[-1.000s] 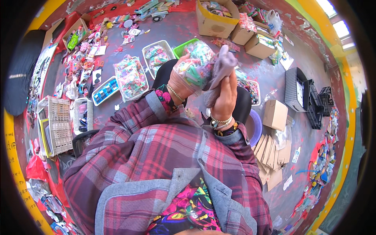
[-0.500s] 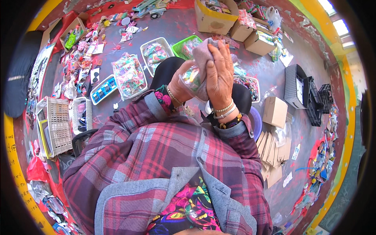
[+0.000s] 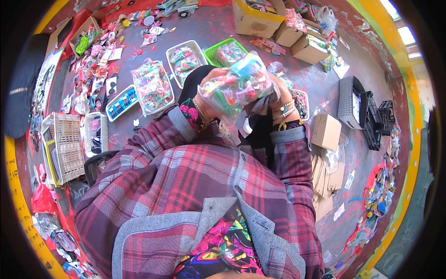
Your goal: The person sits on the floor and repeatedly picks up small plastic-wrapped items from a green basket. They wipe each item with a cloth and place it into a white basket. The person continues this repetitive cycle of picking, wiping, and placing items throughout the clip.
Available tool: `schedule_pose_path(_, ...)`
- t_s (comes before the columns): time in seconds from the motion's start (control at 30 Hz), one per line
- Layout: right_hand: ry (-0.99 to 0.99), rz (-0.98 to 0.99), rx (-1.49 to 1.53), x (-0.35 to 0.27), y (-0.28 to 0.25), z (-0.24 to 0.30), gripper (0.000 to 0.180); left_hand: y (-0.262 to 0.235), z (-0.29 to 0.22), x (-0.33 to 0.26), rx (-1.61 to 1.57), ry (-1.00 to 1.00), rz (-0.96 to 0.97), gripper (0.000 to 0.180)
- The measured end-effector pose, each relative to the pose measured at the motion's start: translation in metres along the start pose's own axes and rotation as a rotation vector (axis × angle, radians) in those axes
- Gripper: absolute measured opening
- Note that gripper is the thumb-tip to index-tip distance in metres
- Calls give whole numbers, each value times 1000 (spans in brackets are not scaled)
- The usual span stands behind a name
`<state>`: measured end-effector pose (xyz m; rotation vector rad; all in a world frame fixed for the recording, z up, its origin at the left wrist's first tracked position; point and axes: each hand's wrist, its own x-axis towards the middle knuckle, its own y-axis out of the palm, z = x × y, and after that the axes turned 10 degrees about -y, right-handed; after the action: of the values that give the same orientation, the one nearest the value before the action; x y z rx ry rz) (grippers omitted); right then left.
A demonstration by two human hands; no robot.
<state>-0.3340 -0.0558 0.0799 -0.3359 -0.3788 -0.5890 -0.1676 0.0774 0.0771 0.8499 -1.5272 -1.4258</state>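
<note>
A clear plastic bag packed with small multicoloured pieces is held up over my knees. My left hand grips its left side, partly covered by the crinkled plastic. My right hand is at the right side, its fingers mostly behind the bag. A greyish-mauve cloth shows under the bag's lower right, gathered against the right hand. Beyond stand a white basket and a green basket with similar bags.
At left, a white tray heaped with bags stands beside a blue tray. Cardboard boxes line the far side. To the right lie a small carton, flat cardboard pieces and black crates. Loose goods cover the floor at far left.
The bag has turned so its broad filled face shows. My right hand, earlier flat with the cloth against the bag's side, has moved lower and behind it.
</note>
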Motion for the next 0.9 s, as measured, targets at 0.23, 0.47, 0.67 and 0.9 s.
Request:
schedule_pose_path(0.23, 352, -314, 784, -28, -9, -28, 35, 25, -68, -8, 283, 372, -181, 53)
schedule_pose_path(0.47, 325, -369, 541, -31, -7, -13, 37, -44, -168, -77, 301, 584, -482, 43)
schedule_pose_path(0.67, 499, -449, 493, -19, -5, -23, 33, -144, -188, -91, 459, 483, -991, 38)
schedule_pose_path(0.9, 511, -456, 636, -6, -1, -27, 34, -232, -223, -65, 1030, 279, -1303, 62)
